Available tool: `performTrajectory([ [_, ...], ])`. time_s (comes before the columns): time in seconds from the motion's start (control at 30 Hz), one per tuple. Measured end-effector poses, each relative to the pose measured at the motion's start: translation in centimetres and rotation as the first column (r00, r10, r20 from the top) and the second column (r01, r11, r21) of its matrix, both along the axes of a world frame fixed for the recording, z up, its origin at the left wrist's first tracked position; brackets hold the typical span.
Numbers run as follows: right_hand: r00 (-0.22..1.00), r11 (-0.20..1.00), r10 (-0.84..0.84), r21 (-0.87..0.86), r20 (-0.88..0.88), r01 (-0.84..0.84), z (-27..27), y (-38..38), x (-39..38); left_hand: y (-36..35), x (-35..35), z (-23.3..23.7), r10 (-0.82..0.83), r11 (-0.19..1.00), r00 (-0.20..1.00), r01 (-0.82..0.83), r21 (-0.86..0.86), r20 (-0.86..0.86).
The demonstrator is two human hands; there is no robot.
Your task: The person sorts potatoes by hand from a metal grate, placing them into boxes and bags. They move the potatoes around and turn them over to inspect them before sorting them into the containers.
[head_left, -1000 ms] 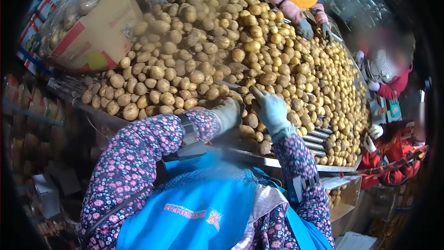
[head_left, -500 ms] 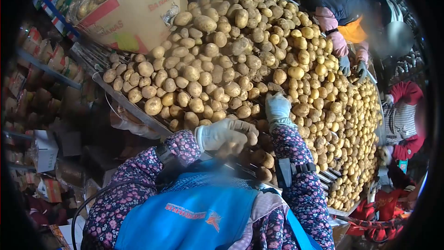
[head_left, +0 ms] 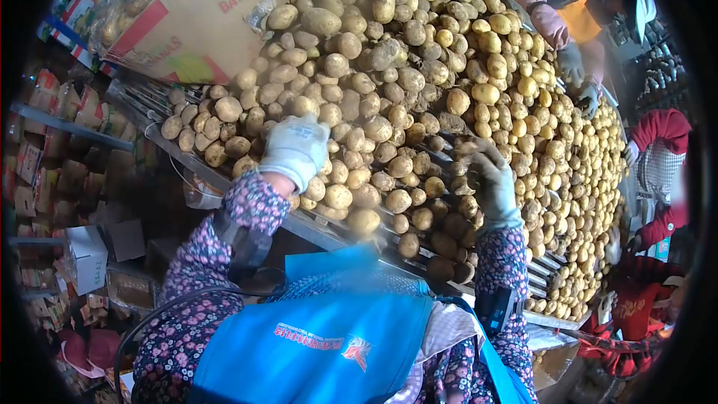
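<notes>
A large heap of potatoes [head_left: 374, 90] covers a slatted metal table [head_left: 318, 233]. My left hand [head_left: 295, 151], in a pale glove, lies over potatoes at the left part of the heap, back up; its fingertips are hidden, so any grip cannot be seen. My right hand [head_left: 490, 179], in a dirt-stained glove, is over the middle of the heap with its fingers curved towards a dark, soil-covered potato; whether it holds one is unclear. Below and between the hands, potatoes lie near the table's front edge, and dark slats show.
A banana carton [head_left: 198, 22] with bagged potatoes stands at the upper left. A co-worker's gloved hands [head_left: 580, 78] touch the heap at the upper right. Another person in red sleeves [head_left: 662, 131] is at the right. Shelves with boxes [head_left: 86, 254] line the left.
My left hand has moved up and left onto the heap. My right hand has shifted right and slightly down, with its fingers now curved leftward. Several potatoes lie nearer the front edge.
</notes>
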State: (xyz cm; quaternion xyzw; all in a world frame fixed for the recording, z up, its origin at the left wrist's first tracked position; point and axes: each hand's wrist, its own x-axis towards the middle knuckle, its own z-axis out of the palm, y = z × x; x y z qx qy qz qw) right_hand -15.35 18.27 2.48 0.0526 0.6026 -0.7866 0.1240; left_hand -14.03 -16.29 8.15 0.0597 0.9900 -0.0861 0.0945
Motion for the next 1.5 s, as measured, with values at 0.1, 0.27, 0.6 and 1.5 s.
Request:
performTrajectory([
  [0.1,0.996,0.875,-0.054,-0.484,-0.071,0.013,-0.9,2.6,2.4,0.2,-1.0,-2.3,-0.129,0.989,0.991,0.131,-0.062,0.038],
  [0.27,0.973,0.885,-0.229,-0.417,0.000,0.208,2.3,1.1,4.7,2.8,-0.7,-0.9,-0.243,0.916,0.948,0.293,-0.272,0.205],
  [0.6,0.755,0.244,0.632,0.969,-0.176,0.021,3.4,-11.9,1.0,0.8,-1.6,-1.8,-0.272,0.959,0.962,0.270,0.082,0.008],
  [1.5,0.931,0.903,-0.075,-0.371,0.358,0.216,-1.4,-6.2,10.7,15.4,5.0,-4.1,-0.040,0.034,0.923,0.383,0.923,-0.382],
])
